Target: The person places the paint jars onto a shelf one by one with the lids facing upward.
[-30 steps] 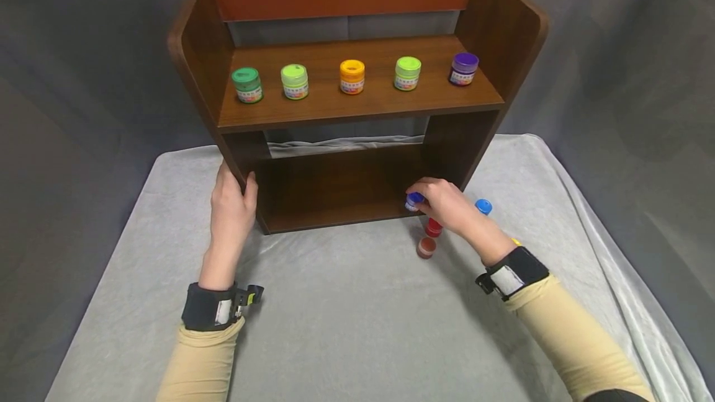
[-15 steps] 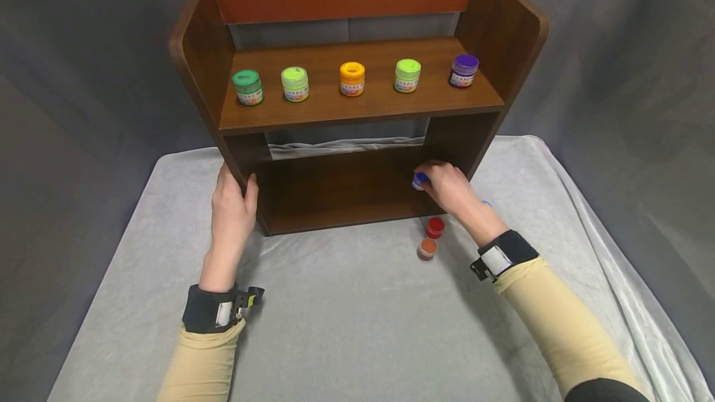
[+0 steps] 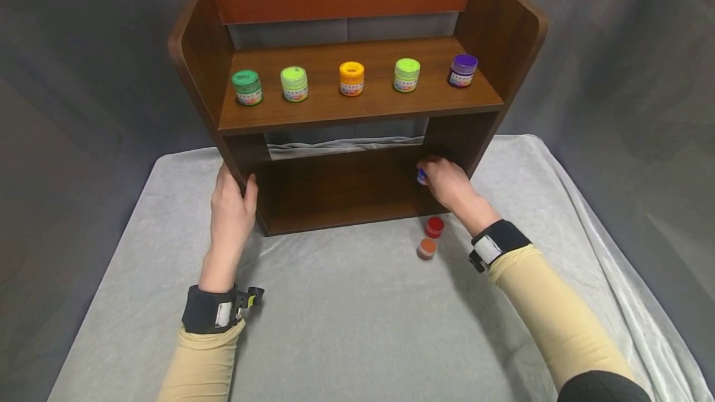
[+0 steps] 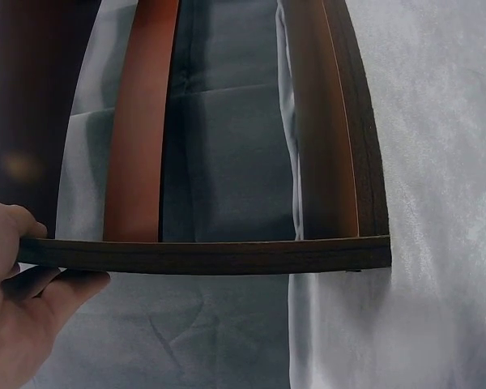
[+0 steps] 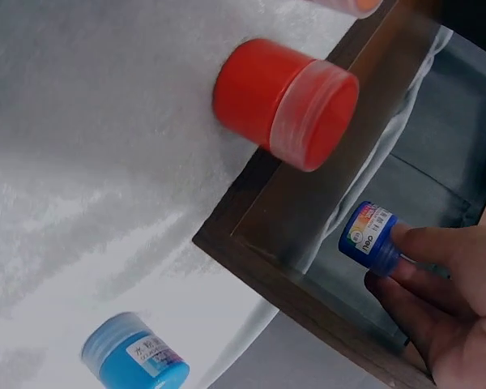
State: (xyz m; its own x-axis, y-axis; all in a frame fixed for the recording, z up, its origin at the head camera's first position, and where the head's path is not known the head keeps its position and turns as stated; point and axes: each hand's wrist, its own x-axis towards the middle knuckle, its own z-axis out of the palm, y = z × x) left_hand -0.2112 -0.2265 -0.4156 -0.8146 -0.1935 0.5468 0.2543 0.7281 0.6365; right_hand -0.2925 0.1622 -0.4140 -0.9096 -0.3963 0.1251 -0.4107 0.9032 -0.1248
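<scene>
My right hand (image 3: 451, 188) pinches a small dark blue paint jar (image 5: 366, 237) between thumb and fingers. It is inside the lower compartment of a brown wooden shelf (image 3: 324, 194), close to the right side panel. The head view shows only part of this jar; whether its base touches the board I cannot tell. My left hand (image 3: 233, 209) grips the front edge of the shelf's left side panel (image 4: 211, 256), thumb on the inner side. In front of the shelf, a red jar (image 3: 434, 227) and a brown-orange jar (image 3: 427, 249) stand on the grey cloth.
Along the upper board stand a dark green jar (image 3: 247, 87), a light green jar (image 3: 294, 84), an orange jar (image 3: 351, 78), another light green jar (image 3: 406, 75) and a purple jar (image 3: 463, 71). A light blue jar (image 5: 138, 352) stands outside the shelf, beyond its right panel.
My right hand has carried the dark blue jar from the lower board's front edge backward and slightly right, deeper into the compartment. My left hand keeps its place on the side panel.
</scene>
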